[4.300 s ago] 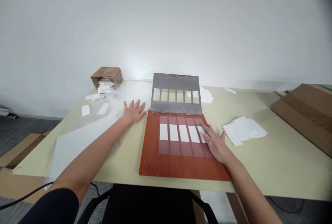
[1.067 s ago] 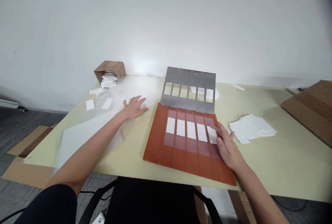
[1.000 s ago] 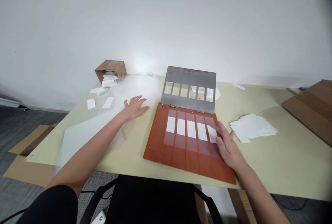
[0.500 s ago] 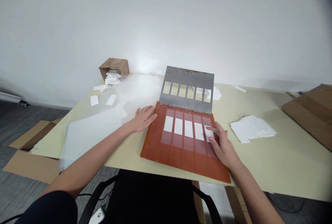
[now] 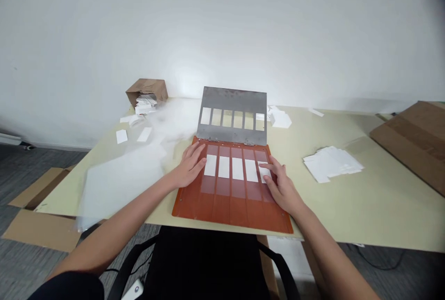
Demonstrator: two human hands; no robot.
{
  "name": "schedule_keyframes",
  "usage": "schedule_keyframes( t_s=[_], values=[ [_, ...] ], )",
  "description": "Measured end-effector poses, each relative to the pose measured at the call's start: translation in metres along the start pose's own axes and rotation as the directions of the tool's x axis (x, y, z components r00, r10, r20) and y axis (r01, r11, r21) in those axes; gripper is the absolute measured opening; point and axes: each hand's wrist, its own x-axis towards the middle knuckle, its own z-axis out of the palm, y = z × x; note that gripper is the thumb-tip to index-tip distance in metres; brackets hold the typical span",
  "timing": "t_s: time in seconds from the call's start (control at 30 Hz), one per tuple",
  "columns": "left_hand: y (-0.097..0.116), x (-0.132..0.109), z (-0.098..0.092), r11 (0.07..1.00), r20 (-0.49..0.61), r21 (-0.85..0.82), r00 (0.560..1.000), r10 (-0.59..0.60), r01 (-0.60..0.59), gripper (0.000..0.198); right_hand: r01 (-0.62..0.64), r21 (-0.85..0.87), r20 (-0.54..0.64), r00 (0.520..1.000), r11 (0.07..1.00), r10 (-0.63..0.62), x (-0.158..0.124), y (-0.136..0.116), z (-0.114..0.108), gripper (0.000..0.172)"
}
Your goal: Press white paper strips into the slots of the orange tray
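An orange-red ridged board [image 5: 229, 212] lies flat on the table, hinged at its far edge to a raised grey steel plate [image 5: 232, 100] with several rectangular windows. Several white paper strips lie side by side in its lanes. My left hand [image 5: 189, 165] rests open on the board's left part, fingertips beside the leftmost strip [image 5: 210, 165]. My right hand [image 5: 278, 184] lies on the board's right part, with its fingers apart and fingertips on the rightmost strip [image 5: 264, 172]. Neither hand grips anything.
A brown paper bag [image 5: 148, 91] lies on its side at the back left, spilling white slips. A pile of white paper [image 5: 330, 163] sits to the right, with a cardboard sheet [image 5: 413, 137] beyond it. A translucent plastic sheet [image 5: 121, 184] covers the pale table's left part.
My left hand has slid from the table onto the board's left side. My right fingers stay on the rightmost strip. The view has turned left, shifting the board towards the image centre.
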Motion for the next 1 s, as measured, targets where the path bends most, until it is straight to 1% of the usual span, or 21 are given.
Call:
schedule_keyframes(
  t_s=[0.1, 0.27, 0.33, 0.4, 0.47, 0.53, 0.6, 0.63, 0.7, 0.77, 0.9, 1.0],
  values=[
    [-0.003, -0.004, -0.006, 1.000, -0.008, -0.011, 1.000, -0.016, 0.016, 0.073, 0.024, 0.014, 0.010, 1.000, 1.000, -0.025, 0.008, -0.006, 0.006, 0.061],
    [-0.005, -0.010, -0.013, 0.996, -0.053, -0.081, 0.997, -0.050, 0.045, 0.069, -0.001, 0.004, 0.019, 1.000, 1.000, 0.001, 0.019, -0.013, 0.011, 0.059],
    [-0.005, -0.010, -0.012, 0.989, -0.092, -0.136, 0.993, -0.075, 0.062, 0.066, -0.013, -0.010, 0.014, 1.000, 1.000, 0.013, 0.020, -0.013, 0.012, 0.059],
    [-0.005, -0.008, -0.010, 0.974, -0.160, -0.206, 0.979, -0.125, 0.091, 0.061, -0.026, -0.009, 0.004, 1.000, 1.000, 0.026, 0.019, -0.013, 0.012, 0.058],
    [-0.008, -0.004, -0.009, 0.944, -0.255, -0.293, 0.940, -0.227, 0.148, 0.057, -0.040, 0.001, -0.004, 0.999, 0.999, 0.040, 0.017, -0.012, 0.012, 0.057],
    [-0.013, 0.003, -0.009, 0.892, -0.334, -0.399, 0.872, -0.358, 0.213, 0.054, -0.051, 0.006, -0.006, 0.999, 0.999, 0.051, 0.016, -0.010, 0.013, 0.056],
    [-0.018, 0.011, -0.011, 0.830, -0.371, -0.503, 0.808, -0.459, 0.241, 0.049, -0.056, 0.003, -0.009, 0.998, 0.998, 0.056, 0.015, -0.009, 0.014, 0.056],
    [-0.019, 0.015, -0.013, 0.801, -0.377, -0.550, 0.786, -0.491, 0.236, 0.045, -0.056, 0.000, -0.012, 0.998, 0.998, 0.056, 0.015, -0.009, 0.014, 0.056],
    [-0.022, 0.023, -0.018, 0.750, -0.383, -0.628, 0.757, -0.529, 0.207, 0.038, -0.056, -0.005, -0.015, 0.998, 0.998, 0.055, 0.014, -0.008, 0.014, 0.056],
    [-0.023, 0.033, -0.024, 0.705, -0.383, -0.689, 0.740, -0.553, 0.170, 0.034, -0.055, -0.004, -0.011, 0.998, 0.998, 0.055, 0.014, -0.008, 0.014, 0.054],
    [-0.030, 0.054, -0.034, 0.635, -0.373, -0.762, 0.717, -0.588, 0.125, 0.036, -0.059, 0.005, 0.000, 0.998, 0.998, 0.059, 0.014, -0.008, 0.014, 0.053],
    [-0.040, 0.070, -0.040, 0.620, -0.390, -0.778, 0.693, -0.607, 0.105, 0.037, -0.065, -0.007, 0.002, 0.998, 0.998, 0.065, 0.013, -0.007, 0.013, 0.051]
  ],
)
